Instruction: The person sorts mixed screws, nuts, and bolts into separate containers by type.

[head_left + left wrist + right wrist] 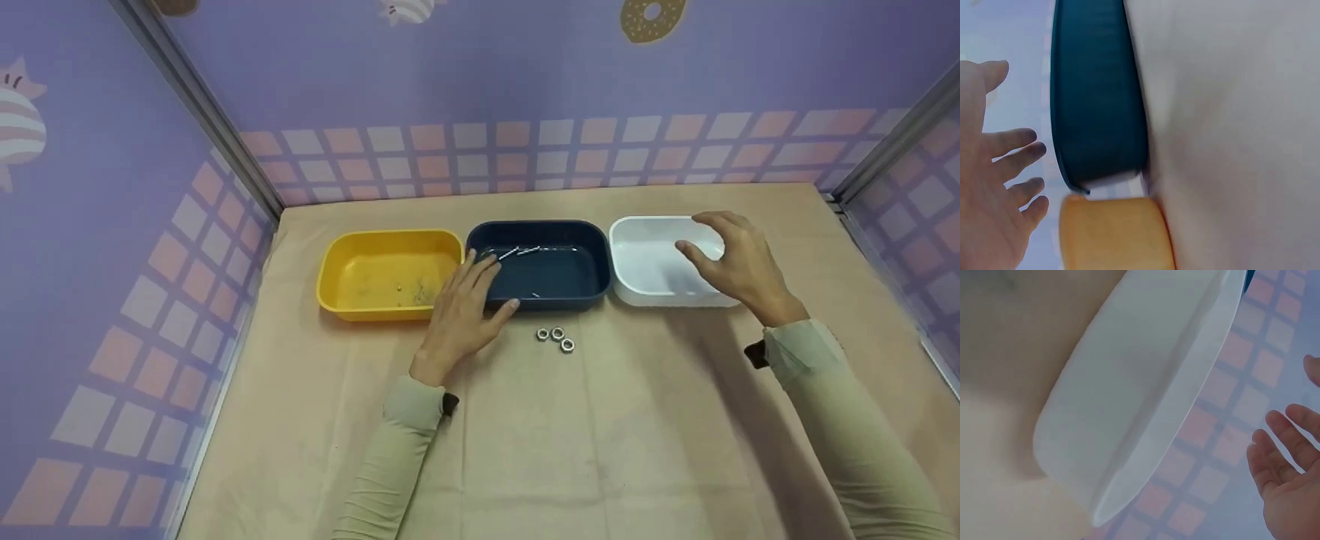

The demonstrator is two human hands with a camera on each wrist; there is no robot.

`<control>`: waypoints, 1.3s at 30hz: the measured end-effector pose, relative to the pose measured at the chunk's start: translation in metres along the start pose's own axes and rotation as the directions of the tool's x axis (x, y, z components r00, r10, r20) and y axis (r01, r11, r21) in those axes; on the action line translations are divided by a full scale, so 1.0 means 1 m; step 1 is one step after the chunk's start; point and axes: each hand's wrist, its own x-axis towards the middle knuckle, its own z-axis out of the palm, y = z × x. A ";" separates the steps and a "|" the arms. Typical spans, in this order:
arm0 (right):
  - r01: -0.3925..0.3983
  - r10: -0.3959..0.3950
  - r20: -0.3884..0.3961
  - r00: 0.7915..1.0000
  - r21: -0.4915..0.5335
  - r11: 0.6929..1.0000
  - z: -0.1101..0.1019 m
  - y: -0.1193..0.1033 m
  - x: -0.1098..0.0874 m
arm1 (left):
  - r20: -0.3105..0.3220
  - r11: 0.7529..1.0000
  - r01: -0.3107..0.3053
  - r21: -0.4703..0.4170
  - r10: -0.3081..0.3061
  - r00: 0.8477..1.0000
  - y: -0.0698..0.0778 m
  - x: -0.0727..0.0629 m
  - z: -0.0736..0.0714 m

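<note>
Your left hand (465,311) sits just left of the frame's centre, fingers (480,274) straight and spread, grasping nothing. The fingertips rest at the near left corner of the blue tray (540,262), close to where it meets the yellow tray (386,274), as if to steady the tray. In the left wrist view the same hand (991,185) shows an open palm beside the blue tray's (1098,95) outer wall, with the yellow tray (1114,233) below it in the frame.

Your right hand (731,262) is at the right of the frame, hovering over the far right side of the white tray (645,262). Its fingers are loosely bent and released, holding nothing; I cannot tell whether they touch the rim. The right wrist view shows the hand (1289,478) apart from the white tray's (1140,388) wall.

Three small metal nuts (556,338) lie clustered on the tabletop (600,435), just below the blue tray at the frame's centre, between your two hands and nearer the left one.

The three trays stand in a row across the middle of the frame, side by side. The blue tray holds a few thin metal pieces (525,251), possibly screws. The yellow tray holds some small bits too tiny to name. The white tray looks bare inside. Purple patterned walls enclose the tabletop.
</note>
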 end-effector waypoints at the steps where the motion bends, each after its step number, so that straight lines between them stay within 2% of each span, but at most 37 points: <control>1: 0.002 -0.002 0.001 1.000 -0.003 1.000 -0.001 0.003 -0.002 | -0.010 1.000 -0.015 -0.016 0.015 1.000 0.003 -0.003 0.000; 4: -0.002 0.002 0.010 1.000 -0.017 1.000 -0.004 0.011 -0.008 | -0.034 0.997 -0.053 -0.049 0.051 0.998 0.010 -0.010 0.001; 11: -0.028 0.030 0.030 0.999 -0.077 0.997 -0.008 0.026 -0.022 | -0.056 0.988 -0.141 -0.055 0.138 0.989 0.022 -0.022 0.007; 17: -0.056 0.059 0.028 0.998 -0.104 0.993 -0.010 0.043 -0.032 | -0.029 0.968 -0.157 -0.195 0.154 0.988 0.030 -0.025 0.020; 23: -0.117 0.128 0.091 0.988 -0.109 0.987 -0.011 0.057 -0.042 | 0.017 0.961 -0.111 -0.253 0.120 0.993 0.036 -0.028 0.032; 27: -0.154 0.169 0.136 0.976 -0.116 0.981 -0.012 0.066 -0.047 | 0.084 0.961 -0.060 -0.271 0.086 0.993 0.037 -0.027 0.037; 33: -0.193 0.213 0.192 0.958 -0.118 0.974 -0.013 0.079 -0.055 | 0.208 0.943 0.043 -0.331 0.029 0.978 0.036 -0.024 0.044; 39: -0.221 0.237 0.241 0.941 -0.088 0.971 -0.012 0.088 -0.060 | 0.244 0.938 0.101 -0.330 -0.019 0.970 0.038 -0.018 0.050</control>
